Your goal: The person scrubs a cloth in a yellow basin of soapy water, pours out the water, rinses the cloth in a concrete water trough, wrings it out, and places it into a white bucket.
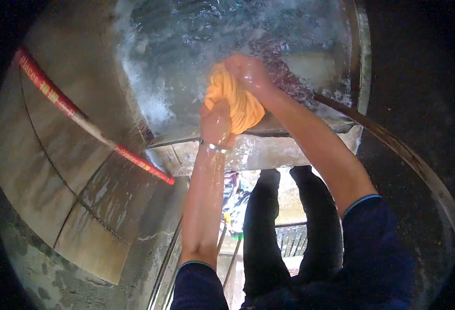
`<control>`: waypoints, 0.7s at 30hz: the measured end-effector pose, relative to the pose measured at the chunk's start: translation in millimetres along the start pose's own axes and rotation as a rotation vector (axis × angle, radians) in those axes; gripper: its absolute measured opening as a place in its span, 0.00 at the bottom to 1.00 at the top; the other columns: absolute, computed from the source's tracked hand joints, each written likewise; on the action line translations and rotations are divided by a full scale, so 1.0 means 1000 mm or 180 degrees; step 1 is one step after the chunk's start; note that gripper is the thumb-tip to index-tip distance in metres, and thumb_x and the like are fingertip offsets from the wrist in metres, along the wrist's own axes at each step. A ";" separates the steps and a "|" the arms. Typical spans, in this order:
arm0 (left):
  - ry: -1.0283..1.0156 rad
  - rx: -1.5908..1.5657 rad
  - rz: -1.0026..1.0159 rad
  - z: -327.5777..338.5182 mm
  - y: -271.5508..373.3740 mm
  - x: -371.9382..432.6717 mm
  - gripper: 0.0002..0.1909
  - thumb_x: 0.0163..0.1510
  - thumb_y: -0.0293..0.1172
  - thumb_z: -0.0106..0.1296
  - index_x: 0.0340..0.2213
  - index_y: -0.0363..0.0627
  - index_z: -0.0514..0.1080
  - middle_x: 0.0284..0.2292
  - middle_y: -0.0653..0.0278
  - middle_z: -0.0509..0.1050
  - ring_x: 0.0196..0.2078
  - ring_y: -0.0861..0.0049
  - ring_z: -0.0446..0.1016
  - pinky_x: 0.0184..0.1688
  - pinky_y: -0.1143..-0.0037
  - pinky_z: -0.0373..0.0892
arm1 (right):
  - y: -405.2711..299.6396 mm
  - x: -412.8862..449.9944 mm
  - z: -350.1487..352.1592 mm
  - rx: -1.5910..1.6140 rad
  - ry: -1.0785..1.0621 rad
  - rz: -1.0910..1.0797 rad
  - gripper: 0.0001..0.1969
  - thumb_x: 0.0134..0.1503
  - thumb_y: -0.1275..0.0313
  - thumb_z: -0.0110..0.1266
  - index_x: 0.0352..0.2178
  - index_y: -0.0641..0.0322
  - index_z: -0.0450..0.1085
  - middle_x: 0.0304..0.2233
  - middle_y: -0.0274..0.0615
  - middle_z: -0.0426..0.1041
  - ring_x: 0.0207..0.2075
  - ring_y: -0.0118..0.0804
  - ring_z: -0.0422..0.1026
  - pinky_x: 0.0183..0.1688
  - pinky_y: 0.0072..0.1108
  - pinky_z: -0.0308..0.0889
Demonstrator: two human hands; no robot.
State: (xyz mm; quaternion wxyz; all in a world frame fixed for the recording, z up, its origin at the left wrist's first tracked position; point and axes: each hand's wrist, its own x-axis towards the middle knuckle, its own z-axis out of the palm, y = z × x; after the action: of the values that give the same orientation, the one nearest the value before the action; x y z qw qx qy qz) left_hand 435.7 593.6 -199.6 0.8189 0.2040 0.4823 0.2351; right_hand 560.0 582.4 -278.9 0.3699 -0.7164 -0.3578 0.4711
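Note:
A bunched, twisted orange cloth [237, 101] is gripped between both of my hands above a basin of water [173, 66]. My left hand [216, 122] holds its nearer end, and a metal band circles that wrist. At the far end my right hand [248, 73] is closed in a fist around the fabric. Both hands look wet. Under and beyond the right hand, a dark reddish patch [275, 64], perhaps fabric, shows in the water. Whitish suds [155, 110] float along the basin's left side. The fingertips are mostly hidden.
A wooden pole [401, 151] slants from the basin's right side. On the left, a red-and-pale strip [92, 124] bearing writing crosses the tiled wall [99, 186]. The basin's front ledge [266, 153] lies before my legs [264, 224]. Colourful items [233, 205] lie below, near a dark grate [291, 238].

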 end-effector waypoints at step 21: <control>0.0054 0.4437 0.3248 -0.019 0.077 0.035 0.38 0.36 0.26 0.51 0.47 0.33 0.45 0.45 0.48 0.55 0.48 0.61 0.54 0.48 0.71 0.53 | -0.042 0.101 -0.119 -0.1697 0.2134 -0.2041 0.22 0.34 0.83 0.44 0.36 0.58 0.62 0.34 0.44 0.64 0.39 0.41 0.62 0.41 0.24 0.58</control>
State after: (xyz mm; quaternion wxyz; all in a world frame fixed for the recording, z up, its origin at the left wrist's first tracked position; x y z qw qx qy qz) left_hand 419.0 678.5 -189.3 0.2976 0.8496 0.3721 0.2262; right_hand 695.8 666.5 -250.0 0.3944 -0.7515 -0.5281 -0.0275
